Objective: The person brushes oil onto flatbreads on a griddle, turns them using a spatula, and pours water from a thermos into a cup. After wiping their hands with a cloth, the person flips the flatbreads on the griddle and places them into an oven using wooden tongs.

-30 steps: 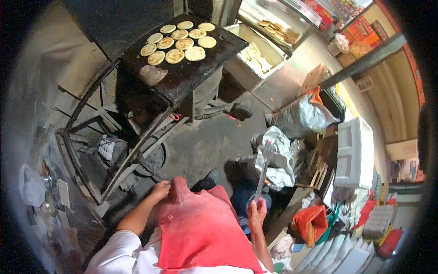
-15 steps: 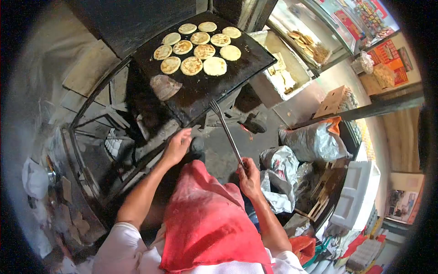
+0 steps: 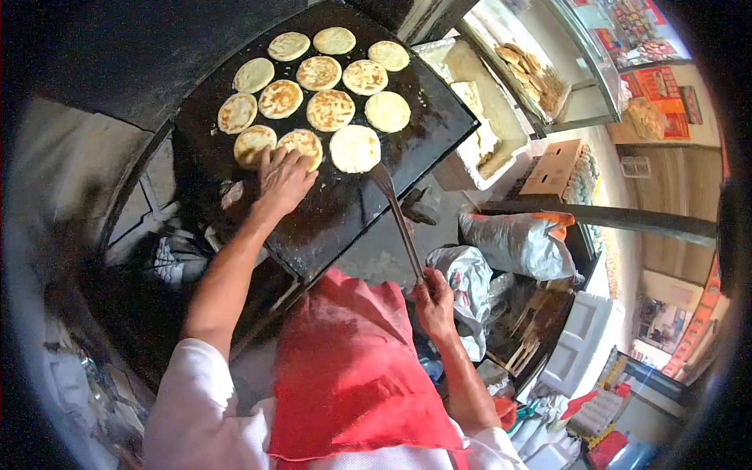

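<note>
Round flatbreads, some pale and some browned, lie in rows on a black griddle (image 3: 415, 157). My left hand (image 3: 284, 182) reaches over the near edge of the rows, fingers stretched out and touching a browned flatbread (image 3: 304, 142). Its fingertips also come close to the flatbread (image 3: 252, 146) on the left. My right hand (image 3: 434, 296) is closed round the handle of a long metal fork (image 3: 403, 227). The fork's head meets the griddle by the lower right edge of a pale flatbread (image 3: 355, 150). Beside my left forearm, a crumpled cloth (image 3: 230, 194) shows in part.
A white bin (image 3: 495, 157) with pale folded pieces stands right of the griddle, below a glass case (image 3: 591, 102) holding more flatbreads. Silvery sacks (image 3: 517, 243) and a white foam box (image 3: 580, 345) sit on the right. A dark bar (image 3: 603, 218) crosses there.
My left hand has moved forward from the griddle's front onto the flatbreads. The fork's head now lies next to the pale flatbread. The view has moved closer to the griddle.
</note>
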The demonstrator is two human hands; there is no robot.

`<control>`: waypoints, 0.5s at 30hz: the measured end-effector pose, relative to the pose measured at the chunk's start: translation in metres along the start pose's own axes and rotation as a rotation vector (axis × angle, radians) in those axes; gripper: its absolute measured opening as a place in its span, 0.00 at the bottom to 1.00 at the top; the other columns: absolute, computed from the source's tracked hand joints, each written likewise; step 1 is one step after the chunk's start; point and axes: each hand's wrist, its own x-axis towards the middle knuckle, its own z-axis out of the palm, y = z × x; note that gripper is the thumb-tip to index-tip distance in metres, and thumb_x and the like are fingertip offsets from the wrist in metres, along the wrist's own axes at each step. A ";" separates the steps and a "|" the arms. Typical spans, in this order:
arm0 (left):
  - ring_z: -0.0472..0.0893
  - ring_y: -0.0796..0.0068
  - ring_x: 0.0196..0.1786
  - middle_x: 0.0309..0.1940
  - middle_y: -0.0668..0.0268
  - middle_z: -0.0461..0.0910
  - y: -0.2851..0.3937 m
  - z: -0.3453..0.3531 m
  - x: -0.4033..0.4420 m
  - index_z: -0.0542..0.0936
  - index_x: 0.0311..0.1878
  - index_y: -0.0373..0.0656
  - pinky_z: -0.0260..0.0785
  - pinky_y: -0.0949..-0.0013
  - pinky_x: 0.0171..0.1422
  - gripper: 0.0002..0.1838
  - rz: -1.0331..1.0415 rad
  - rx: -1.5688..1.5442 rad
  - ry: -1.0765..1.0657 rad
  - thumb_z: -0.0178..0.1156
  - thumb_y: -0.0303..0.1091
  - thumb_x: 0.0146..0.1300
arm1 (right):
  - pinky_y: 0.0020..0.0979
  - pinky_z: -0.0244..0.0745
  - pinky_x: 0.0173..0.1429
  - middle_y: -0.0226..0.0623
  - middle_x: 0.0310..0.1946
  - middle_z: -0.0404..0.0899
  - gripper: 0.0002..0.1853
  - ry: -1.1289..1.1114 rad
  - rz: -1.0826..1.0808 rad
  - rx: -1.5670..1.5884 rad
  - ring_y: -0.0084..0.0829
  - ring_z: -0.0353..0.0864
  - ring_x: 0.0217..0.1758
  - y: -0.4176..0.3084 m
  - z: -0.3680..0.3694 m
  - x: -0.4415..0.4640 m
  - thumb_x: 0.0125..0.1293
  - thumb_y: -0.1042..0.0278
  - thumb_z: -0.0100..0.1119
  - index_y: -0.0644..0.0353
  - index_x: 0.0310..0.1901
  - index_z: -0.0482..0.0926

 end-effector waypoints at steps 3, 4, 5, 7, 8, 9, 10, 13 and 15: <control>0.74 0.63 0.51 0.42 0.66 0.79 -0.012 -0.006 -0.007 0.82 0.37 0.44 0.57 0.52 0.67 0.11 0.033 0.015 0.008 0.67 0.41 0.57 | 0.29 0.72 0.39 0.34 0.30 0.76 0.15 -0.011 0.053 -0.098 0.24 0.74 0.32 -0.025 -0.011 0.020 0.75 0.63 0.52 0.67 0.52 0.73; 0.75 0.61 0.53 0.45 0.64 0.79 -0.008 -0.014 -0.006 0.81 0.43 0.43 0.58 0.50 0.66 0.14 -0.009 -0.012 -0.110 0.67 0.40 0.58 | 0.30 0.72 0.40 0.34 0.29 0.75 0.17 0.004 0.046 -0.060 0.24 0.73 0.32 -0.037 -0.012 0.030 0.76 0.60 0.49 0.66 0.54 0.74; 0.75 0.61 0.53 0.45 0.64 0.79 -0.004 -0.013 -0.004 0.81 0.43 0.43 0.58 0.50 0.66 0.14 -0.014 -0.010 -0.115 0.67 0.40 0.58 | 0.29 0.71 0.40 0.34 0.28 0.73 0.17 0.022 -0.021 -0.060 0.23 0.71 0.32 -0.045 -0.014 0.042 0.75 0.61 0.50 0.64 0.57 0.74; 0.75 0.57 0.56 0.49 0.61 0.78 0.006 -0.007 0.002 0.78 0.50 0.41 0.60 0.51 0.66 0.18 -0.052 -0.192 0.021 0.66 0.38 0.60 | 0.32 0.73 0.41 0.38 0.30 0.76 0.17 0.007 -0.082 -0.209 0.29 0.75 0.31 -0.071 -0.021 0.067 0.75 0.63 0.51 0.62 0.59 0.75; 0.74 0.52 0.59 0.54 0.57 0.77 0.007 -0.003 0.011 0.75 0.57 0.41 0.63 0.51 0.64 0.22 -0.088 -0.319 0.008 0.65 0.37 0.62 | 0.32 0.73 0.41 0.38 0.30 0.76 0.17 -0.002 -0.080 -0.212 0.29 0.75 0.31 -0.072 -0.022 0.085 0.75 0.63 0.51 0.62 0.59 0.75; 0.74 0.52 0.59 0.54 0.57 0.77 0.009 0.003 0.021 0.75 0.57 0.41 0.63 0.51 0.64 0.22 -0.100 -0.319 0.006 0.65 0.37 0.62 | 0.32 0.72 0.40 0.36 0.29 0.74 0.16 0.062 -0.324 -0.350 0.29 0.74 0.31 -0.073 -0.022 0.104 0.74 0.66 0.52 0.58 0.60 0.75; 0.74 0.51 0.60 0.55 0.56 0.76 0.012 0.008 0.033 0.74 0.58 0.41 0.64 0.52 0.64 0.23 -0.124 -0.366 0.090 0.64 0.37 0.62 | 0.31 0.71 0.39 0.35 0.28 0.72 0.16 0.124 -0.570 -0.483 0.30 0.73 0.31 -0.073 -0.024 0.118 0.74 0.69 0.53 0.55 0.61 0.75; 0.73 0.52 0.63 0.61 0.54 0.74 0.024 0.000 0.064 0.71 0.63 0.44 0.67 0.55 0.65 0.25 -0.160 -0.251 0.150 0.62 0.35 0.64 | 0.38 0.74 0.39 0.41 0.30 0.72 0.18 0.066 -0.480 -0.811 0.40 0.76 0.32 -0.075 -0.041 0.144 0.71 0.72 0.54 0.49 0.61 0.77; 0.74 0.54 0.62 0.61 0.57 0.75 0.036 0.000 0.074 0.73 0.62 0.45 0.67 0.56 0.64 0.24 -0.195 -0.221 0.210 0.62 0.35 0.63 | 0.41 0.75 0.35 0.40 0.29 0.71 0.21 0.013 -0.475 -0.928 0.41 0.76 0.31 -0.072 -0.059 0.162 0.70 0.73 0.53 0.46 0.63 0.76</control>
